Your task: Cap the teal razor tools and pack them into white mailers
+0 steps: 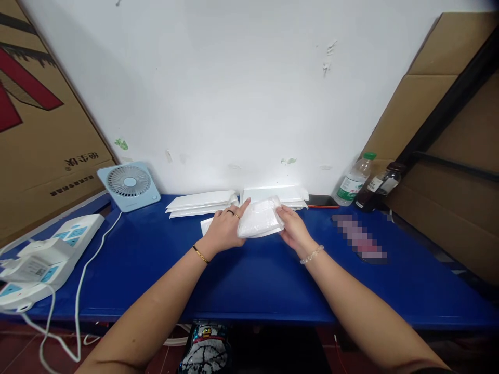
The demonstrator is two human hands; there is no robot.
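Note:
Both my hands hold a white plastic packet (260, 218) just above the blue table (241, 275), near its middle. My left hand (225, 226) grips the packet's left side, fingers closed along its edge, with rings and a gold bracelet. My right hand (293, 228) pinches the right side and wears a bead bracelet. A small white flat piece (206, 225) lies under my left hand. Behind the packet sit two stacks of white flat packs, one on the left (200, 201) and one on the right (284, 194), against the wall.
A light blue desk fan (128, 185) stands at the back left, a white power strip (47, 254) with cables at the far left. A phone (322, 201), a water bottle (354, 181) and a dark bottle (379, 186) sit back right. Cardboard (440, 130) leans on both sides.

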